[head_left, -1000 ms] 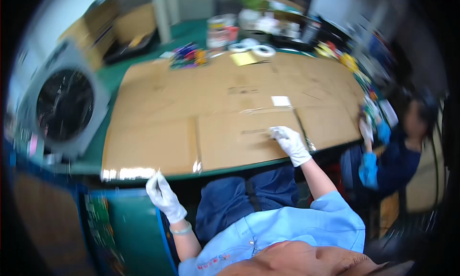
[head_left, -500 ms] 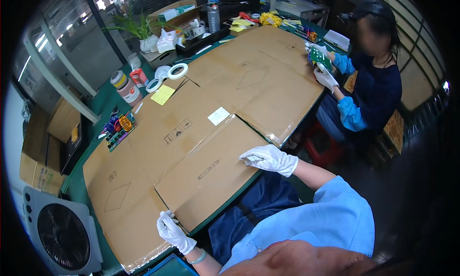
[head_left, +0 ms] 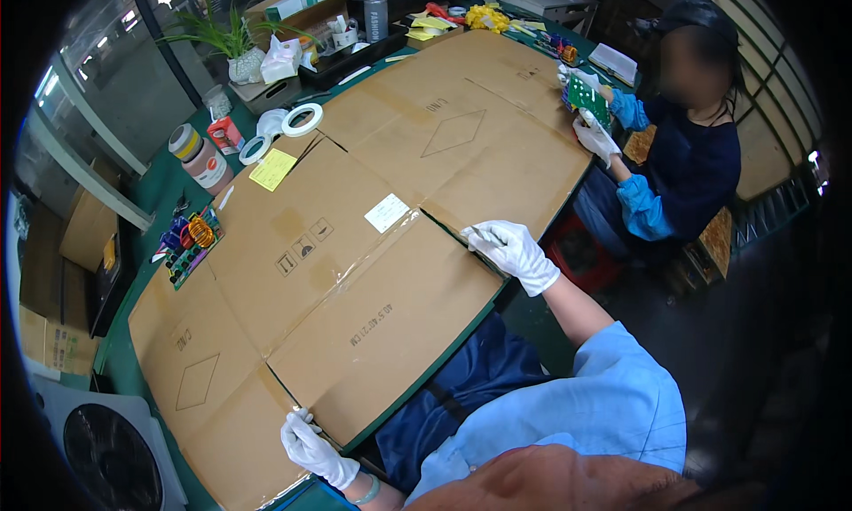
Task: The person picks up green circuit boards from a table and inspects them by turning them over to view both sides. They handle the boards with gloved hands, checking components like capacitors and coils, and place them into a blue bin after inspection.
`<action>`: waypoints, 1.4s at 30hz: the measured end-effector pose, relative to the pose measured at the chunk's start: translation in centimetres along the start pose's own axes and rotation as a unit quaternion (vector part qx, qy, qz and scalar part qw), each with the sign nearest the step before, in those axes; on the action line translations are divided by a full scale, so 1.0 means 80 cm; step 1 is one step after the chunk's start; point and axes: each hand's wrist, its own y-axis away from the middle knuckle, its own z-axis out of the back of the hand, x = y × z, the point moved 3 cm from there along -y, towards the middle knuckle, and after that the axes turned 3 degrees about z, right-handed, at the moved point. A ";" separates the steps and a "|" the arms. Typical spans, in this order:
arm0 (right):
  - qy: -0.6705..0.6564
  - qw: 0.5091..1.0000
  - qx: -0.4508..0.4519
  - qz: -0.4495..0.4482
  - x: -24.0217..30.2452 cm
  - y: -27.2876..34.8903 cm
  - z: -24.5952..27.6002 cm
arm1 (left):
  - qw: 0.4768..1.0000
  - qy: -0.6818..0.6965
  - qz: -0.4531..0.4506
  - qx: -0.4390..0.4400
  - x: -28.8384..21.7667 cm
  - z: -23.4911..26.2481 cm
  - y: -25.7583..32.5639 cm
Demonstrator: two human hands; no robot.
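Observation:
A large flattened brown cardboard sheet [head_left: 355, 245] covers most of the green table [head_left: 160, 192]. Both my hands wear white gloves. My left hand [head_left: 311, 444] pinches the near edge of one cardboard flap at its left corner. My right hand [head_left: 515, 252] grips the same flap's right corner at the table's near edge. The flap between them lies flat, printed with small black marks.
A co-worker in dark clothes and blue sleeves sits at the right, holding a green circuit board [head_left: 587, 98]. Tape rolls [head_left: 302, 119], a yellow note [head_left: 273, 169], a can [head_left: 200, 156], coloured clips [head_left: 191, 240] and a potted plant [head_left: 235, 45] sit at the far edge. A fan [head_left: 111, 449] stands lower left.
The view has swung round, so the table now runs diagonally. My left hand rose from below the table onto the flap's corner; my right hand stays on the flap's other corner.

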 end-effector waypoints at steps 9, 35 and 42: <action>0.005 0.990 -0.137 0.015 -0.053 0.003 -0.019 | 0.998 -0.056 -0.009 0.012 0.015 -0.001 -0.009; 0.154 0.983 -0.085 0.045 -0.054 0.021 -0.018 | 0.999 -0.027 -0.017 0.005 -0.035 0.000 0.013; 0.153 0.984 -0.080 0.042 -0.063 0.020 -0.014 | 0.998 -0.057 -0.038 0.004 -0.038 -0.002 0.018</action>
